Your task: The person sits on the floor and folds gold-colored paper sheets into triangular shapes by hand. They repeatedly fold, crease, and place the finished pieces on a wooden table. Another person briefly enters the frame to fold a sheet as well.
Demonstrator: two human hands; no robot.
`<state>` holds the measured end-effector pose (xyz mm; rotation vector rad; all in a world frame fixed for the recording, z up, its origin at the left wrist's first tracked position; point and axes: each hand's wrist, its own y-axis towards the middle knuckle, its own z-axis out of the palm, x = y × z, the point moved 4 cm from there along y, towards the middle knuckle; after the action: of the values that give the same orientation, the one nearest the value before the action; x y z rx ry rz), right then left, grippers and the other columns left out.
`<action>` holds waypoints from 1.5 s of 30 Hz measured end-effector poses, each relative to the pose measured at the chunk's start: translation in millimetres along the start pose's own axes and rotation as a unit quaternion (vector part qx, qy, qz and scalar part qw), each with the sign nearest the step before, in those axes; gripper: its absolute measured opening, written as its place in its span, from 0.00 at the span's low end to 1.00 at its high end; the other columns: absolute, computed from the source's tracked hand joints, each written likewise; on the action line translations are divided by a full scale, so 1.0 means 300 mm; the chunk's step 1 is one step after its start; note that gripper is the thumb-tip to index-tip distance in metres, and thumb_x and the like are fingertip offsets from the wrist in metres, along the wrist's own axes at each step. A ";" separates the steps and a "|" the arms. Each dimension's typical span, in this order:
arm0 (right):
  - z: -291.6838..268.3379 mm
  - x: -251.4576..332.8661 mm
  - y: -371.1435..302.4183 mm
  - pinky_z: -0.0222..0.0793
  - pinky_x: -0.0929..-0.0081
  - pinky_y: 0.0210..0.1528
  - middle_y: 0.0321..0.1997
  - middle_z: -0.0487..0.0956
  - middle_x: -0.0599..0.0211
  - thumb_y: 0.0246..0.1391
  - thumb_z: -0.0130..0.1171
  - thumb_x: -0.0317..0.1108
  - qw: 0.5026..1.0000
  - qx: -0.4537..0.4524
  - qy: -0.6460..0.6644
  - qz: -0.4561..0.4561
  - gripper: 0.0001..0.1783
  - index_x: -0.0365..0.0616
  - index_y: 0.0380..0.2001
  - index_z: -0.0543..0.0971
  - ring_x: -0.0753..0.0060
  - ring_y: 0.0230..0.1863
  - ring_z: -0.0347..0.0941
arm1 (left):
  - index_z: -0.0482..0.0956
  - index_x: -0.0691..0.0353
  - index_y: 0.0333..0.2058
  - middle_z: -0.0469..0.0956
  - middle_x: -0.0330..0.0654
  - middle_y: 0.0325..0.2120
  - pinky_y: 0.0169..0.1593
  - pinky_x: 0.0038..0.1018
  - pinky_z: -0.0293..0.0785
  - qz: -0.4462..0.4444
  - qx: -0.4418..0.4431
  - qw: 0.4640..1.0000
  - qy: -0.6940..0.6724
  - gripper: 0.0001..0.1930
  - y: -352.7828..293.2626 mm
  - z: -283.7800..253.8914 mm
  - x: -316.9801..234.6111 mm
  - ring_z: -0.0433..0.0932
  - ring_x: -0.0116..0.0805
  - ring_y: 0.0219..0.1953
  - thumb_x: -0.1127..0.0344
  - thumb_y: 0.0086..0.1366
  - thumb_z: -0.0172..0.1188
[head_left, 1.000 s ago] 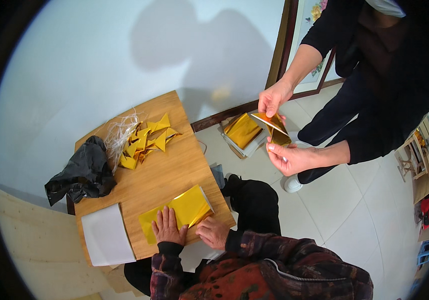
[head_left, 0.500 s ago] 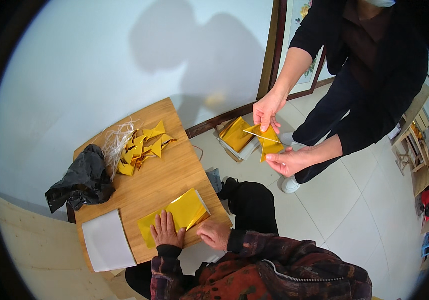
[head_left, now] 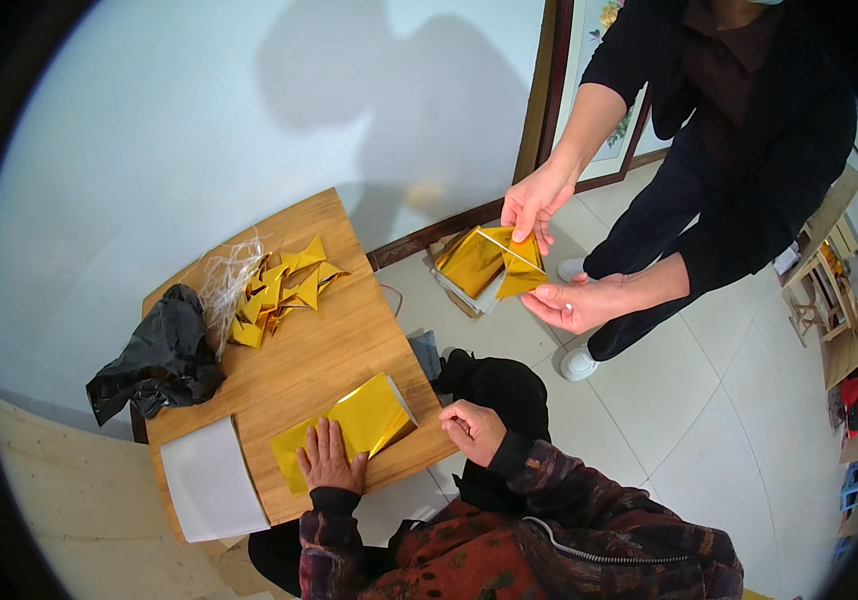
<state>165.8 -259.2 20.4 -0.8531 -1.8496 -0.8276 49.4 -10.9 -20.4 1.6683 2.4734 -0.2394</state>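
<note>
**Rectangular shiny gold paper sheet [head_left: 364,415] lies under a flat left hand [head_left: 327,462]**

The sheet is on the light brown wooden bench [head_left: 279,385], in the lower middle of the frame. The left hand rests on it with its palm down and its fingers slightly apart; probably this pressure keeps the smooth paper from sliding. The right hand [head_left: 474,432] is just beyond the right corner of the bench, with its fingers curled together; I see nothing in them.

At the left of the bench, a pile of folded, pointed gold paper pieces [head_left: 281,290] touches a tangle of thin whitish strings [head_left: 229,290]. Near them is a crumpled black plastic bag [head_left: 159,355], and a plain white rectangular sheet [head_left: 214,480] lies at the lower left edge. They seem set aside to leave room for the hands.

In the upper right, a co-worker's two hands [head_left: 577,303] have their fingers clamped on a folded gold paper piece [head_left: 522,262], maybe to hold its fold steady. It partly covers a gold stack [head_left: 464,268] on the floor.

The left hand hides part of the sheet, so I cannot tell how many layers are there. What the bag contains is also hidden, and the co-worker's head is cut off by the top edge.
</note>
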 end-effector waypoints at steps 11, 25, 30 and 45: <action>0.076 -0.024 -0.025 0.73 0.67 0.32 0.31 0.79 0.59 0.57 0.56 0.29 0.999 0.031 -0.004 0.012 0.05 0.42 0.37 0.75 0.56 0.31 0.78 | 0.54 0.55 0.69 0.50 0.41 0.71 0.70 0.50 0.37 0.011 -0.011 1.000 0.002 0.41 -0.003 -0.004 -0.003 0.46 0.45 0.73 0.47 0.60 0.57; 0.105 -0.011 -0.029 0.72 0.65 0.31 0.29 0.78 0.61 0.52 0.57 0.27 0.992 0.005 -0.095 -0.085 0.04 0.45 0.34 0.76 0.55 0.31 0.77 | 0.55 0.56 0.68 0.51 0.41 0.71 0.70 0.53 0.37 0.007 0.000 1.000 0.005 0.42 0.000 0.002 0.004 0.45 0.45 0.73 0.42 0.61 0.55; 0.108 -0.007 -0.027 0.71 0.62 0.30 0.29 0.77 0.63 0.54 0.56 0.28 0.987 0.003 -0.112 -0.112 0.04 0.46 0.34 0.74 0.54 0.29 0.76 | 0.55 0.56 0.68 0.51 0.42 0.71 0.70 0.53 0.37 0.008 0.002 1.000 0.006 0.41 0.000 0.000 0.003 0.45 0.45 0.73 0.42 0.61 0.55; 0.118 -0.007 -0.022 0.72 0.61 0.31 0.30 0.77 0.63 0.53 0.57 0.29 0.985 -0.005 -0.132 -0.115 0.04 0.47 0.33 0.73 0.53 0.31 0.77 | 0.54 0.56 0.68 0.50 0.42 0.71 0.70 0.53 0.37 0.000 0.013 1.000 0.005 0.41 0.003 -0.009 -0.003 0.45 0.46 0.73 0.41 0.62 0.54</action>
<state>145.2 -234.4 4.5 -0.7954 -2.2100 -0.8995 50.6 -10.9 -17.8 1.6842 2.4885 -0.2645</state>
